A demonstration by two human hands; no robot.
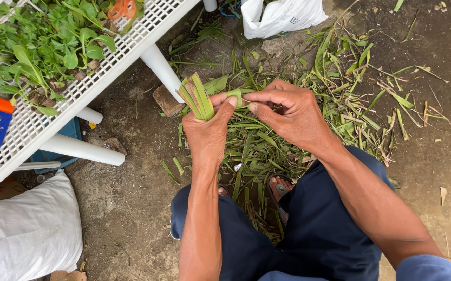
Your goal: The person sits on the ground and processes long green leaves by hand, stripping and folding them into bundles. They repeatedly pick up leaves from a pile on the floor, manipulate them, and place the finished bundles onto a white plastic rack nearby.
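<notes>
Head view: looking down at a seated person's hands over dirt ground.
Left hand: closed around a bundle of cut leaves, which fans upward out of the fist.
Right hand: thumb and fingers pinched on a leaf strip that runs across to the bundle, just beside the left thumb.
Ground: leaf scraps strewn below and right of the hands.
Tabletop: white grid at upper left, carrying seedlings.
Sack: white, at lower left.
Bag: white, at the top.
</notes>
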